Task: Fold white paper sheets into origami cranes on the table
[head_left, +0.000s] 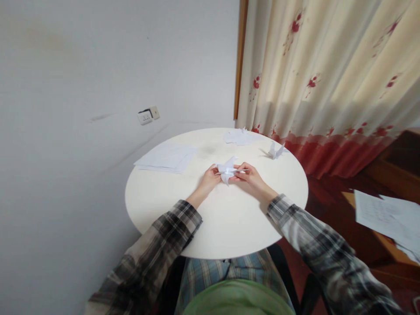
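Left fingers [212,169] and right fingers [246,166] hold folded white paper [227,168] over a round table [226,223].

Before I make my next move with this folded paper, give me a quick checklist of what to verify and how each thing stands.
1. Left hand gripping the folded paper: ok, fingers at its left side.
2. Right hand gripping it too: ok, fingers at its right side.
3. Paper stack away from the hands: ok, it lies apart, to the left.
4. Second folded paper away from the hands: ok, near the table's right edge.
5. Creases neat and sharp: cannot tell, too small to judge.
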### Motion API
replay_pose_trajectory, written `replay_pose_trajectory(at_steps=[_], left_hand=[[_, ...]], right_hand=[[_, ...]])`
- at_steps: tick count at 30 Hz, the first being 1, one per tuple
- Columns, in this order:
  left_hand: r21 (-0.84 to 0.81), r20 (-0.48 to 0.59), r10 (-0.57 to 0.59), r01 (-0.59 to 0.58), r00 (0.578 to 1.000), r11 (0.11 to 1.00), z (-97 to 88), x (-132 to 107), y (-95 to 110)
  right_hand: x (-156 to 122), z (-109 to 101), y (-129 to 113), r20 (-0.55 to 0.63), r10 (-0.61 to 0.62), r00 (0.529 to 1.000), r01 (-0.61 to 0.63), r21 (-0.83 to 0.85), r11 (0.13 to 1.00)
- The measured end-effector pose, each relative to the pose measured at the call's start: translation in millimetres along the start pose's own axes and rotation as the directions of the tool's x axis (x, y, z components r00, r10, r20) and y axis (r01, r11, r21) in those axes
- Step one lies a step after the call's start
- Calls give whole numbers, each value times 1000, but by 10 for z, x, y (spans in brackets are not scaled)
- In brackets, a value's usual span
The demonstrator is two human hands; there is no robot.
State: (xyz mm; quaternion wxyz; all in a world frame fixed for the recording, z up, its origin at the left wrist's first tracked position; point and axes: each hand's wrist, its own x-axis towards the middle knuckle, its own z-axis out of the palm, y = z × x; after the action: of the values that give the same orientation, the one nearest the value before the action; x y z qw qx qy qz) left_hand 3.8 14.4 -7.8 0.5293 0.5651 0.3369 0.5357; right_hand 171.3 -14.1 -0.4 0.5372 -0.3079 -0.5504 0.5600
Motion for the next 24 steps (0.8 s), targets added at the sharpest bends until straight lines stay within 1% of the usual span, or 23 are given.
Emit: replay_pose_trajectory(at_steps=[5, 8, 10, 12, 13, 15, 17, 19, 21, 22, 24], left_hand=[[37, 22, -60, 59, 998, 998, 10, -86, 59], [35, 61, -97, 95, 993, 995, 26, -120, 96], [24, 100, -102, 100, 990, 995, 34, -127, 105], [18, 114, -86, 84, 990, 996, 34, -118, 92], [17, 105, -73, 71, 992, 997, 31, -110, 77], [19, 54, -47, 46, 997, 999, 19, -90, 38], [15, 18, -39, 39, 999, 999, 1, -79, 2], [-12, 26, -62, 63, 998, 998, -20, -84, -14], [-26, 20, -96, 97, 995, 995, -41, -103, -10], [-15, -3, -108, 108, 994, 994, -50, -114, -5], [-27, -18, -124, 123, 992, 992, -66, -132, 5]], right_hand=[[-5, 3, 0, 2, 2, 1000, -2, 6, 1000], [-2, 5, 0, -13, 10, 1000, -10, -8, 1000], [2, 8, 5, -40, 24, 999, -24, -19, 1000], [3, 12, 14, -64, 33, 997, -35, -25, 999], [2, 15, 20, -73, 34, 997, -36, -26, 999], [-3, 16, 33, -93, 32, 995, -35, -32, 999], [-10, -1, 43, -126, 26, 992, -35, -66, 997], [-14, -56, 47, -165, 18, 986, -37, -114, 993], [-18, -167, 40, -204, -8, 979, -22, -145, 989], [-23, -246, 30, -238, -44, 970, 4, -168, 986], [-42, -444, 1, -328, -133, 935, 48, -255, 966]])
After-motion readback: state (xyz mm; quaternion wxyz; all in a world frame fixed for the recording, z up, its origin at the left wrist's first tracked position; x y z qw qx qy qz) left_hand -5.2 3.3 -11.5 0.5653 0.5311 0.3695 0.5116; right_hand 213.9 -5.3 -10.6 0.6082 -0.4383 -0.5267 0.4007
